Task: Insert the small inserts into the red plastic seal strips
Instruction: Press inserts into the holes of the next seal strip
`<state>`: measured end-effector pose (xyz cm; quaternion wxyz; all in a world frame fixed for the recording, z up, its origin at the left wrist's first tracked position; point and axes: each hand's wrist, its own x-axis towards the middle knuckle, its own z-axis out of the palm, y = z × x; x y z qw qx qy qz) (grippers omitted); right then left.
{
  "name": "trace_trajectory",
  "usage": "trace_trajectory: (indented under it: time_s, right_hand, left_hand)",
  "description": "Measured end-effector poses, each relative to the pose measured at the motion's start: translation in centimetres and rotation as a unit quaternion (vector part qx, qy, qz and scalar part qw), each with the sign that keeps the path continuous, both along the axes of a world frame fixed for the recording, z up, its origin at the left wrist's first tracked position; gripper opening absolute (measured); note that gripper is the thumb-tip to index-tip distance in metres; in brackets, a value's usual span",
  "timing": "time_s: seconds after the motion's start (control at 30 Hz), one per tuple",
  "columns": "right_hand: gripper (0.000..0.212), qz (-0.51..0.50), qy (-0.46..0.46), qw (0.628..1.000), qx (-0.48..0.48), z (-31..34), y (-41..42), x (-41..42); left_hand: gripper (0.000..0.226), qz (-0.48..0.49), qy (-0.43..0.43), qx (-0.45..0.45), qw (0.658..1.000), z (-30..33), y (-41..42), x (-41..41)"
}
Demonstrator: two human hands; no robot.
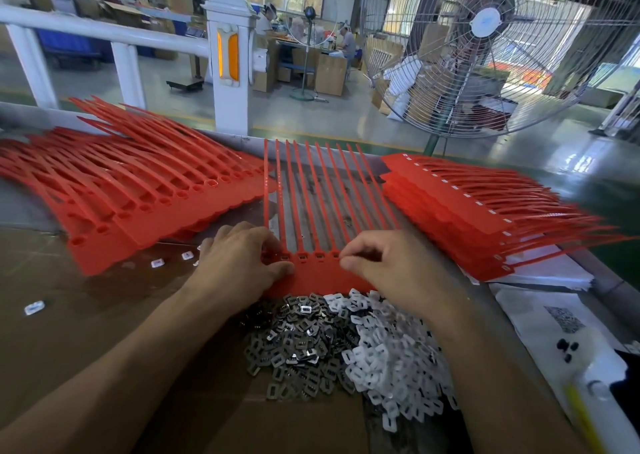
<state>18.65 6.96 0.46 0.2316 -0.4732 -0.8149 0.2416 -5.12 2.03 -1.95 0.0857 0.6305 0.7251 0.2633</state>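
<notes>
Fingers of both hands curled: left hand (239,263) pinches strip (313,273) head row flat on table; right hand (384,266) pinches at a socket, insert hidden. Advice: seat insert square, press flush; piles (346,342) lie just below

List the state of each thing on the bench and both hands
Strip sheet: flat, pinned by both hands, some sockets filled.
Left hand: fingers curled, pressing sheet.
Right hand: pinching at a socket.
Left stack: sockets empty.
Right stack: white inserts fitted.
Metal clips: loose heap.
White inserts: loose heap.
</notes>
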Motion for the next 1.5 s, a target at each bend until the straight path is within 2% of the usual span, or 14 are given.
trace_trajectory:
  time_s: [0.13,0.2,0.4,0.6,0.67,0.8,0.9,1.03,1.27,1.5]
  right_hand:
    - [0.005,0.128,-0.022,0.991,-0.039,0.1,-1.5,-2.0]
    - [0.008,0.159,-0.051,0.985,-0.034,0.1,-1.9,-2.5]
    - [0.007,0.174,-0.094,0.98,-0.011,0.3,-2.5,-3.2]
    - [0.006,0.162,-0.081,0.983,0.003,0.1,-2.6,-3.1]
    - [0.008,0.143,-0.056,0.988,-0.012,0.0,-2.5,-2.9]
    - [0.01,0.102,0.049,0.991,-0.067,-0.1,-2.3,-2.5]
    - [0.009,0.069,0.11,0.99,-0.058,0.0,-2.1,-2.3]
    - [0.012,-0.04,0.18,0.982,-0.051,-0.3,-1.0,-1.2]
    - [0.013,-0.225,0.116,0.967,0.021,-0.8,2.7,3.7]
    - [0.02,-0.256,0.066,0.964,0.034,-2.0,4.9,5.6]
  left_hand:
    - [0.033,0.004,0.004,0.004,1.0,0.0,0.0,0.0]
    - [0.033,0.005,0.006,0.003,1.0,0.0,0.0,0.1]
    - [0.033,0.006,0.01,0.002,1.0,0.1,0.0,0.1]
    - [0.03,0.004,0.007,0.004,1.0,0.1,-0.1,0.2]
    - [0.029,0.003,0.005,0.006,1.0,0.1,-0.1,0.2]
    - [0.03,0.001,0.003,0.005,1.0,0.0,0.0,0.1]
    - [0.031,0.002,-0.001,0.003,1.0,0.1,0.0,0.1]
    - [0.034,0.0,0.001,-0.005,1.0,0.1,0.0,0.1]
    - [0.034,-0.001,-0.002,-0.001,1.0,-0.1,0.0,0.0]
    - [0.033,-0.001,-0.006,-0.003,1.0,0.0,0.0,0.0]
